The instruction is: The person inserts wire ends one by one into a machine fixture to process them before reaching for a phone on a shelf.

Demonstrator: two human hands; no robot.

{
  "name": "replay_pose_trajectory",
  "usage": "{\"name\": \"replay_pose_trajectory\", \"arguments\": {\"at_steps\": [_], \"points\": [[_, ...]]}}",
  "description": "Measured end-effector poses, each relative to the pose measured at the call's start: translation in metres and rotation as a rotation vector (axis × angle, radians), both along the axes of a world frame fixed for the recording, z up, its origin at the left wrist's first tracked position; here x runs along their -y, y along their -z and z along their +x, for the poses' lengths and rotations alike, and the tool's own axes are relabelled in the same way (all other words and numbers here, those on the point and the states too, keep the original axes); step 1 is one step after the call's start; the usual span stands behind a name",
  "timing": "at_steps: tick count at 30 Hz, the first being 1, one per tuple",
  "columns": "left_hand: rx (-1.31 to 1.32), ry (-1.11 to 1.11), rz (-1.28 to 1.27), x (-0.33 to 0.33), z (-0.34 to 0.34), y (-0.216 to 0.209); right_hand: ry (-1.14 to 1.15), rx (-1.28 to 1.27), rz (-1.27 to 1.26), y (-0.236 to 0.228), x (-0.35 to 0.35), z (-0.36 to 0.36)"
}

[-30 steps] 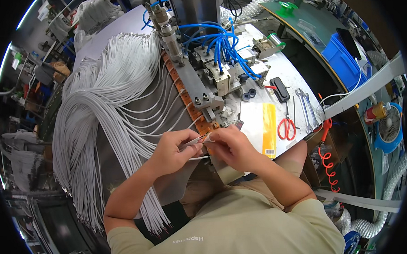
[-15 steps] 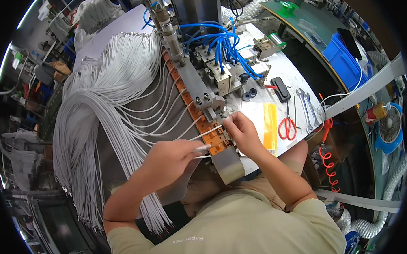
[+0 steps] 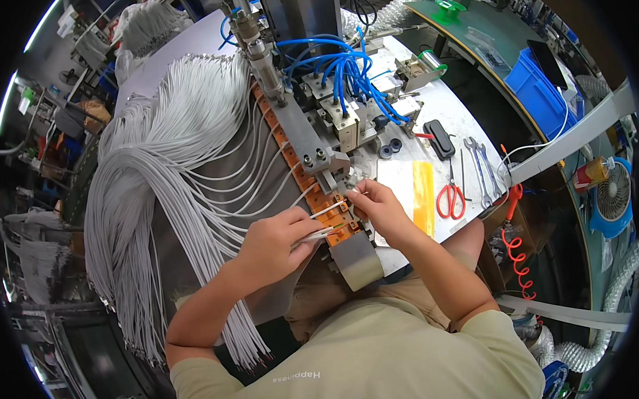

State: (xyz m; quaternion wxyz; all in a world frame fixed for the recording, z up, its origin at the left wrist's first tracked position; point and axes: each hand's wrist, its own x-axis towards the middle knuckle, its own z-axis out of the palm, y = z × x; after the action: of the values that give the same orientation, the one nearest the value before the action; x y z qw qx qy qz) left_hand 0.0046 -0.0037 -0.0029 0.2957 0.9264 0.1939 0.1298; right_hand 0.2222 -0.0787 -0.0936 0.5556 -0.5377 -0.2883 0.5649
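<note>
Grey cable ends (image 3: 319, 235) are clamped in the left hand (image 3: 275, 247), at the lower end of an orange fixture strip (image 3: 307, 182), in the head view. The right hand (image 3: 376, 203) is just beside the strip, thumb and forefinger together; whether they grip anything I cannot tell. Red-handled scissors (image 3: 451, 188) lie near wrenches (image 3: 477, 173) on the white tabletop (image 3: 436, 104).

pale olive short-sleeved shirt (image 3: 381, 355), small white lettering (image 3: 296, 377), well below grip; tan shorts (image 3: 320, 310) nearer grip; hands (image 3: 273, 247) bare.
</note>
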Motion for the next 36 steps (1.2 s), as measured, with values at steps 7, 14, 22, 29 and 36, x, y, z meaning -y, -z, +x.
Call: {"name": "replay_pose_trajectory", "arguments": {"at_steps": [7,14,22,29,36], "points": [[0.029,-0.002,0.079,-0.006,-0.002,0.011,0.085,0.18,-0.03,-0.012,0.007,-0.001],[0.063,-0.232,-0.606,-0.013,-0.001,0.001,0.171,0.667,0.356,-0.054,0.04,-0.04],[0.055,-0.172,-0.374,-0.01,-0.001,0.003,0.109,1.02,0.609,-0.043,0.018,-0.048],[0.206,-0.28,-0.481,-0.007,-0.002,0.004,-0.016,0.747,0.411,-0.055,0.025,-0.054],[0.122,-0.203,-0.412,-0.009,-0.003,0.002,-0.044,0.83,0.449,-0.058,0.023,-0.05]]}}
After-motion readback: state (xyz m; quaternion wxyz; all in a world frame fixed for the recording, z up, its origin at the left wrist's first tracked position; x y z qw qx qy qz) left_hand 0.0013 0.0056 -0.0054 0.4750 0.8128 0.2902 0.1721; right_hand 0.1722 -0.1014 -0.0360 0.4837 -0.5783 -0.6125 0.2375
